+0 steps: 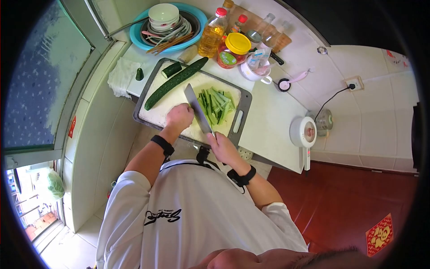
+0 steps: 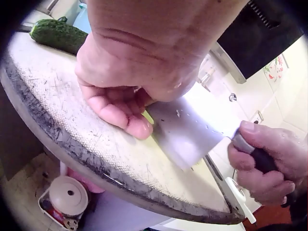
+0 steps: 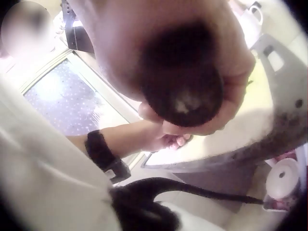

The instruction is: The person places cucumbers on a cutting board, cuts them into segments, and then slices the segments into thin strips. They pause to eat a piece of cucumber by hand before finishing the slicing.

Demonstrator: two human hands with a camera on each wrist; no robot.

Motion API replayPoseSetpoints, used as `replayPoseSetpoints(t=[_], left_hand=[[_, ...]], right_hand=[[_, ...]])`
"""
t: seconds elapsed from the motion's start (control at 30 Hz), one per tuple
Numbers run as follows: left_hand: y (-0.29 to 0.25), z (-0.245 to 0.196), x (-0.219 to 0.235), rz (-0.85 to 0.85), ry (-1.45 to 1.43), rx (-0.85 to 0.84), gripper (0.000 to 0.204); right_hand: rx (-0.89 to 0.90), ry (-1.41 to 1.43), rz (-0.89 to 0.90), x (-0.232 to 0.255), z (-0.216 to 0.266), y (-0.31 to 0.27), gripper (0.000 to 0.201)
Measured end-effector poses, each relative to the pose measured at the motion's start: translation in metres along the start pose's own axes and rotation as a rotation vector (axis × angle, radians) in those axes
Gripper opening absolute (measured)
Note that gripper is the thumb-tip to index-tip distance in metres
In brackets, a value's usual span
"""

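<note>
My right hand (image 1: 225, 149) grips the black handle of a cleaver (image 1: 197, 107), its broad blade standing on edge over the cutting board (image 1: 154, 119). Right against the blade, my left hand (image 1: 180, 116) has its fingers curled down on the board. A light green sliver of cucumber (image 2: 148, 116) shows under those fingers in the left wrist view; most of it is hidden by the hand. Cut cucumber strips (image 1: 218, 105) lie in a pile on the blade's right side. A long whole cucumber (image 1: 174, 84) and a short cucumber chunk (image 1: 171, 69) lie at the board's upper left.
Behind the board stand an oil bottle (image 1: 211, 38), a yellow-lidded jar (image 1: 237, 45) and a white mug (image 1: 255, 71). A blue basin (image 1: 139, 40) holds bowls and chopsticks. One cucumber end (image 1: 139, 74) lies by a white cloth (image 1: 122, 76). A white pot (image 1: 303, 132) sits at the counter's right.
</note>
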State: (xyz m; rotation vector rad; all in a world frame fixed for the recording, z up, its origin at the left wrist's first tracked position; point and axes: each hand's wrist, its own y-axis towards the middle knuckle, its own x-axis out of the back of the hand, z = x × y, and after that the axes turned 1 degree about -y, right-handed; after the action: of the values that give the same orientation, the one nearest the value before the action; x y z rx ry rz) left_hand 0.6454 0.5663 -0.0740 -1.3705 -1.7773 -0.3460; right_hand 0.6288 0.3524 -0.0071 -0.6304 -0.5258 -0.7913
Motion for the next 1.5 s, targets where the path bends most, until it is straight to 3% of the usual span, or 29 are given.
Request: replayPoseSetpoints(t=[0.07, 0.3, 0.37, 0.47, 0.8, 0.87, 0.97, 1.17, 1.5], left_hand=[[-0.003, -0.010, 0.011, 0.106, -0.086, 0.087, 0.031], [-0.008, -0.015, 0.019, 0.149, -0.128, 0.124, 0.034], [-0.005, -0.009, 0.005, -0.001, 0.022, 0.006, 0.035], [-0.010, -0.010, 0.002, -0.105, 0.105, -0.031, 0.031], [-0.004, -0.005, 0.003, -0.005, -0.013, 0.006, 0.030], [-0.005, -0.002, 0.006, 0.036, -0.020, 0.013, 0.033], [-0.014, -0.001, 0.007, -0.077, 0.059, -0.003, 0.031], [-0.019, -0.010, 0.013, -0.041, 0.043, 0.002, 0.030], [-0.018, -0.013, 0.019, 0.011, 0.080, -0.012, 0.033]], right_hand=[[0.035, 0.059, -0.058, -0.006, 0.000, 0.017, 0.049], [-0.036, 0.038, -0.084, 0.006, -0.001, 0.020, 0.048], [-0.065, 0.026, -0.069, 0.010, 0.002, 0.010, 0.047], [-0.016, 0.002, -0.073, 0.007, 0.004, -0.001, 0.046], [0.029, 0.008, -0.116, -0.007, -0.003, 0.017, 0.047], [-0.089, 0.155, -0.048, -0.005, 0.001, 0.024, 0.047], [-0.085, 0.133, -0.051, -0.001, 0.002, 0.016, 0.047], [0.034, -0.001, -0.080, -0.002, 0.005, 0.000, 0.046], [0.001, 0.019, 0.009, 0.012, 0.009, -0.017, 0.046]])
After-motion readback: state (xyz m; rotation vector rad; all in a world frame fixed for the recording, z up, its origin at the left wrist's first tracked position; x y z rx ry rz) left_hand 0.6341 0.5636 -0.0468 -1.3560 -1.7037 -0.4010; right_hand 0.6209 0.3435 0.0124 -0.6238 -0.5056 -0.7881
